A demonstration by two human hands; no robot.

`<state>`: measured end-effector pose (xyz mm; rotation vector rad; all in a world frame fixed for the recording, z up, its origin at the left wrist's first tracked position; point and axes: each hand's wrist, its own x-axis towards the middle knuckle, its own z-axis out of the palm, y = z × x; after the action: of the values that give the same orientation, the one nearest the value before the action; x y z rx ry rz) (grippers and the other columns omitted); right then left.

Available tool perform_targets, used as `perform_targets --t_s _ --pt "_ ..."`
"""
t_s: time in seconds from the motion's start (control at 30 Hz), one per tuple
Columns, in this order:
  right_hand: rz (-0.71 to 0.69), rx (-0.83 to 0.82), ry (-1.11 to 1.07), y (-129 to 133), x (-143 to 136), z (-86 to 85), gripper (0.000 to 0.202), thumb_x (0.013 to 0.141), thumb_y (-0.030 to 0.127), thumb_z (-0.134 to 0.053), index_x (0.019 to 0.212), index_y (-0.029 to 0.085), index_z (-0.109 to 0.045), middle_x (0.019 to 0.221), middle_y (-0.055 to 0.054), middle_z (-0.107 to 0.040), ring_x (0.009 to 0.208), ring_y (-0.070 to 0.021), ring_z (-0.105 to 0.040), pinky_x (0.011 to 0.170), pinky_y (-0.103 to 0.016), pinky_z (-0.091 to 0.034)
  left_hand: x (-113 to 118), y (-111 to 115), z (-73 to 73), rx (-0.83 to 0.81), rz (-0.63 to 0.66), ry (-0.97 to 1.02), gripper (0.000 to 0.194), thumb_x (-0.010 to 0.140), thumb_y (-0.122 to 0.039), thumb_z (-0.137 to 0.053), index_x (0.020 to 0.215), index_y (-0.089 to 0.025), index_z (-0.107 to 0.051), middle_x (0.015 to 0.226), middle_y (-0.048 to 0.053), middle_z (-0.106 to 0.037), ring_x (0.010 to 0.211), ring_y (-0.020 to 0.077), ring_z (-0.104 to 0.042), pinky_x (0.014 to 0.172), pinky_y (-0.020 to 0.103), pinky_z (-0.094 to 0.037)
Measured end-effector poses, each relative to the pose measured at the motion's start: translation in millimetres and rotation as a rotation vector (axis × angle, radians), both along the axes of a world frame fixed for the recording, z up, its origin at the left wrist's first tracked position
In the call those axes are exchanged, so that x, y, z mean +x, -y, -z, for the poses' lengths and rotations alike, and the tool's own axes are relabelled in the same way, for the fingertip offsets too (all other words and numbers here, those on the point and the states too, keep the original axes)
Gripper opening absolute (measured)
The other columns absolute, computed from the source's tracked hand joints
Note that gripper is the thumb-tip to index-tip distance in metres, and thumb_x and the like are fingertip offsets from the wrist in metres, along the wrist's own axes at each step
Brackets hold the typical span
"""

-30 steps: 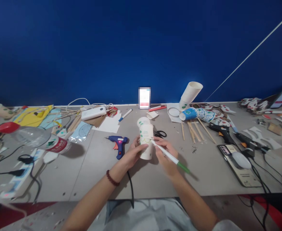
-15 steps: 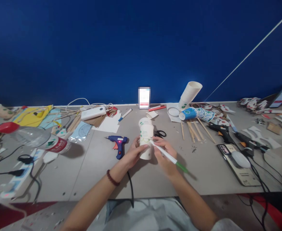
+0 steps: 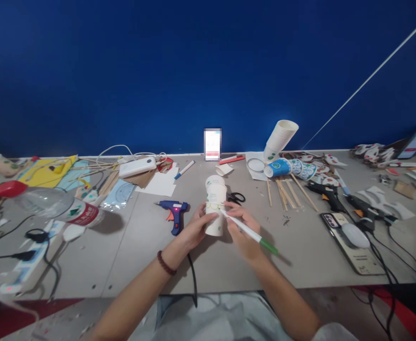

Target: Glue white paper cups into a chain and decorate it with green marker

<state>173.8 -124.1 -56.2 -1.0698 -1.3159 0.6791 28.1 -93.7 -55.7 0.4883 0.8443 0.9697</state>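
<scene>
White paper cups point(image 3: 215, 195), joined end to end, lie in front of me with green curved lines drawn around their middle. My left hand point(image 3: 197, 226) grips them from the left, thumb across the near cup. In my right hand point(image 3: 243, 229) is a white marker with a green end point(image 3: 252, 233). Its tip touches or nearly touches the cup beside the green lines. Some fingertips of my right hand rest along the cup's right side. A blue glue gun point(image 3: 174, 213) with a red light lies left of my hands, and black scissors point(image 3: 236, 197) lie just behind the right one.
A tilted stack of paper cups point(image 3: 280, 138) and a blue cup point(image 3: 278, 167) stand at back right, near wooden sticks point(image 3: 287, 194). A phone point(image 3: 349, 244) and black glue guns lie right. A plastic bottle point(image 3: 57, 202) and power strip point(image 3: 37, 260) occupy the left.
The cups have tilted very slightly between my hands, and the marker has shifted a little along the green line. Everything else on the table stays put.
</scene>
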Motion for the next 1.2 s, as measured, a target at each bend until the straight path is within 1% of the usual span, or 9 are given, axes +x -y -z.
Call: perform_targets --t_s 0.2,0.3,0.5,0.77,0.87,1.03,1.2 --pt "0.011 0.003 -0.003 -0.2 -0.6 -2.4 0.01 0.077 0.014 -0.06 0.078 0.024 -0.062 0.096 -0.008 -0.075 0.104 -0.0266 -0.07 0.085 -0.04 -0.056 -1.0 0.1 0.1 -0.007 0.015 0.007 0.064 0.06 -0.022 -0.084 0.117 -0.018 -0.056 0.095 0.005 -0.069 0.081 0.0183 -0.064 0.075 0.03 -0.048" --pt "0.01 -0.007 -0.016 0.1 -0.7 -2.6 0.01 0.076 0.013 -0.06 0.077 0.023 -0.063 0.099 -0.009 -0.076 0.104 -0.028 -0.07 0.084 -0.04 -0.056 -1.1 -0.2 1.4 -0.019 0.005 0.015 0.064 0.061 -0.021 -0.083 0.119 -0.018 -0.056 0.095 0.006 -0.069 0.08 0.0187 -0.064 0.074 0.031 -0.048" --pt "-0.001 -0.016 -0.031 0.5 -0.5 -2.6 0.012 0.076 0.012 -0.059 0.077 0.023 -0.062 0.103 -0.009 -0.075 0.107 -0.027 -0.07 0.086 -0.04 -0.055 -1.2 -0.3 2.9 -0.022 0.016 0.026 0.064 0.063 -0.021 -0.082 0.121 -0.018 -0.056 0.096 0.006 -0.069 0.08 0.0191 -0.064 0.071 0.03 -0.049" --pt "-0.013 -0.019 -0.051 0.4 0.3 0.8 0.012 0.076 0.012 -0.058 0.077 0.024 -0.061 0.1 -0.007 -0.075 0.105 -0.027 -0.07 0.088 -0.042 -0.056 -3.1 -1.3 10.3 -0.007 0.03 0.04 0.054 0.064 -0.023 -0.081 0.112 -0.018 -0.058 0.097 0.007 -0.069 0.08 0.0193 -0.063 0.07 0.03 -0.048" --pt "-0.016 -0.027 -0.059 0.5 -0.1 1.1 0.012 0.077 0.012 -0.058 0.078 0.024 -0.06 0.101 -0.007 -0.075 0.105 -0.0254 -0.07 0.089 -0.042 -0.056 -3.1 -1.2 9.9 -0.005 0.041 0.04 0.051 0.065 -0.023 -0.081 0.11 -0.018 -0.059 0.096 0.007 -0.068 0.079 0.0192 -0.063 0.069 0.03 -0.047" --pt "-0.024 -0.026 -0.07 0.9 -0.4 0.3 0.012 0.077 0.012 -0.057 0.079 0.024 -0.06 0.101 -0.008 -0.075 0.107 -0.0255 -0.07 0.088 -0.04 -0.056 -2.8 -1.1 8.3 0.0 0.048 0.035 0.051 0.064 -0.025 -0.081 0.109 -0.017 -0.059 0.095 0.007 -0.068 0.077 0.0188 -0.063 0.067 0.029 -0.047" --pt "-0.01 -0.02 -0.06 1.1 -0.5 -0.2 0.01 0.077 0.013 -0.058 0.077 0.023 -0.059 0.101 -0.008 -0.075 0.106 -0.0264 -0.07 0.087 -0.041 -0.055 -2.9 -0.7 2.4 -0.003 0.065 0.032 0.053 0.062 -0.028 -0.082 0.109 -0.017 -0.059 0.092 0.006 -0.067 0.075 0.0182 -0.062 0.065 0.029 -0.048"
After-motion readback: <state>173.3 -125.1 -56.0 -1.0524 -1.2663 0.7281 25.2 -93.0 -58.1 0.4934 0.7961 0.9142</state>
